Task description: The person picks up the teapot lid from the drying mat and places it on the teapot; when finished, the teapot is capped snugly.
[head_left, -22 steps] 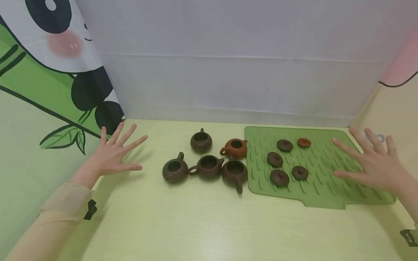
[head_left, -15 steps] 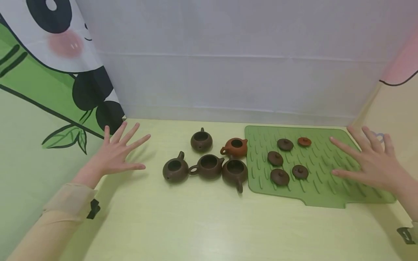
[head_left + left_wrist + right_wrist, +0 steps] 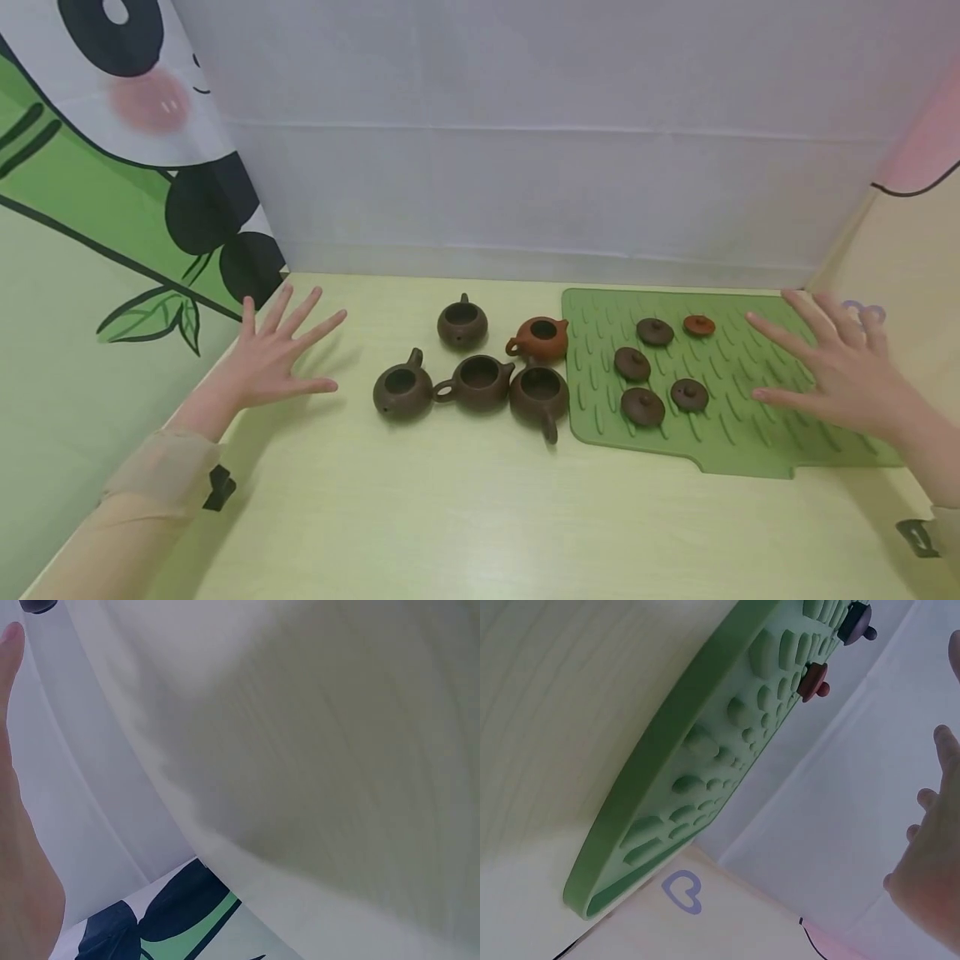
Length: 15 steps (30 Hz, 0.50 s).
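Spread wide, the fingers of my left hand (image 3: 266, 360) hover over the left side of the table, to the left of a dark brown teapot (image 3: 405, 406). Grouped near it are a dark teapot (image 3: 462, 337) at the back, a dark teapot (image 3: 483, 398) in the middle, a reddish teapot (image 3: 553, 346) and a dark teapot (image 3: 536, 414) with its handle toward me. All are lidless. My right hand (image 3: 847, 379), fingers also spread, hovers over the right part of a green mat (image 3: 735, 450). Several dark lids (image 3: 642, 408) and one reddish lid (image 3: 698, 326) lie on that mat. Both hands hold nothing.
The pale table (image 3: 465, 508) extends in front of the teapots. A light curtain (image 3: 525, 200) hangs along its back edge, and a printed cloth (image 3: 82, 258) borders the left. In the right wrist view, the mat's raised rim (image 3: 641, 776) stands out from the table.
My right hand has drifted a little to the left over the mat. The left hand has shifted slightly right. Teapots and lids stay where they were.
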{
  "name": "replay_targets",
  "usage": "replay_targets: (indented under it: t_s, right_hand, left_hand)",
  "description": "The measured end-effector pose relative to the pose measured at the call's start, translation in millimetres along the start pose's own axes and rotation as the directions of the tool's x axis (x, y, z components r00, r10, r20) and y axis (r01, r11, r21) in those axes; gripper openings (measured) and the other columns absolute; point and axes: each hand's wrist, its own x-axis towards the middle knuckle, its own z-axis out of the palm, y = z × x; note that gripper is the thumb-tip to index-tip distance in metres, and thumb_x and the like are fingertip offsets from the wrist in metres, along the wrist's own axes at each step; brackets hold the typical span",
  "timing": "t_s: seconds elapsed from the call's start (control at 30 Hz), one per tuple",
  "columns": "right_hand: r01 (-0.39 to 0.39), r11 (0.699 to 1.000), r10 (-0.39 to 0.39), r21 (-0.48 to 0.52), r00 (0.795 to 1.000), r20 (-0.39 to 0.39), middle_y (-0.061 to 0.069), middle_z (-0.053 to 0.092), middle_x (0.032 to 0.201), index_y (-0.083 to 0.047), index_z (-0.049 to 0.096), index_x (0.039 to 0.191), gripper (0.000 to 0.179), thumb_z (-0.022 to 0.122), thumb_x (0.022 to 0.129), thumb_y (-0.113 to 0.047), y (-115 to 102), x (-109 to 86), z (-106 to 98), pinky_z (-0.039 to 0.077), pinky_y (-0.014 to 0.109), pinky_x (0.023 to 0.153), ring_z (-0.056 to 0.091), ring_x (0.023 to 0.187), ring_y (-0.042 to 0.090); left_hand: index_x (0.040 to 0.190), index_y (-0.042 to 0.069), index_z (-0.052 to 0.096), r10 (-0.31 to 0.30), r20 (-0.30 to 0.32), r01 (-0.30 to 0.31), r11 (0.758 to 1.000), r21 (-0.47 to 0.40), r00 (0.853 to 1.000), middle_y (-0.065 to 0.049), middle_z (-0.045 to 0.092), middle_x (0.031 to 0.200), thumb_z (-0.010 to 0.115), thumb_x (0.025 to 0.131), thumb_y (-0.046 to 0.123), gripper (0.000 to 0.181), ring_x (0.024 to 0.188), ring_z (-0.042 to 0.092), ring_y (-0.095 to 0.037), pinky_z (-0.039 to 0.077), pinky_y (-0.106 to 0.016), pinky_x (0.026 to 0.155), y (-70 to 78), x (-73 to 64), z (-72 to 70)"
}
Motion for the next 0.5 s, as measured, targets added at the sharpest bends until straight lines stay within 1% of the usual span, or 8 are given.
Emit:
replay_targets:
  t_s: [0.1,0.2,0.3,0.47,0.5]
  right_hand:
    - [0.023,0.999,-0.022,0.026,1.0,-0.016,0.008,0.005,0.169,-0.036,0.028,0.156,0.1,0.078,0.072,-0.055,-3,3.0,2,-0.014,0.07,0.115,-0.002,0.155,0.038]
    - [0.033,0.998,-0.032,0.054,0.999,-0.017,0.008,0.007,0.169,-0.035,0.029,0.155,0.098,0.078,0.073,-0.054,-6,5.8,6,-0.013,0.07,0.115,0.0,0.155,0.039]
    - [0.042,0.995,-0.04,0.086,0.999,-0.021,0.009,0.009,0.168,-0.034,0.03,0.155,0.098,0.079,0.073,-0.052,-9,8.7,10,-0.011,0.071,0.115,0.003,0.154,0.042]
    - [0.036,0.987,-0.036,0.158,0.999,0.001,0.01,0.01,0.168,-0.032,0.029,0.156,0.098,0.08,0.074,-0.047,-15,12.1,17,-0.005,0.074,0.114,0.007,0.152,0.045]
    - [0.03,0.985,-0.032,0.168,0.999,0.009,0.01,0.011,0.168,-0.032,0.029,0.156,0.098,0.08,0.074,-0.046,-17,12.5,18,-0.001,0.076,0.113,0.007,0.152,0.045]
  left_hand:
    - [0.157,0.037,0.021,-0.016,0.012,0.016,0.999,-0.041,1.0,-0.004,-0.001,0.169,0.069,0.076,0.07,0.1,0.154,-0.01,-0.04,-0.013,-0.077,0.11,2.7,-0.4,0.8]
    - [0.157,0.038,0.019,-0.026,0.017,0.027,0.996,-0.086,1.0,-0.005,-0.001,0.169,0.07,0.076,0.067,0.1,0.154,-0.005,-0.043,-0.008,-0.079,0.109,6.7,-0.3,1.0]
    - [0.158,0.039,0.017,-0.026,0.02,0.028,0.993,-0.112,0.999,-0.006,0.0,0.169,0.071,0.076,0.066,0.101,0.154,-0.002,-0.045,-0.004,-0.08,0.108,11.3,-0.1,0.8]
    - [0.158,0.039,0.015,-0.024,0.032,0.028,0.987,-0.159,0.999,-0.004,-0.003,0.169,0.072,0.077,0.065,0.102,0.154,-0.002,-0.045,-0.008,-0.078,0.11,17.9,-0.1,1.7]
    - [0.158,0.039,0.016,-0.023,0.033,0.028,0.985,-0.168,0.999,-0.003,-0.003,0.169,0.072,0.077,0.064,0.102,0.153,-0.001,-0.045,-0.008,-0.078,0.11,19.1,-0.1,2.1]
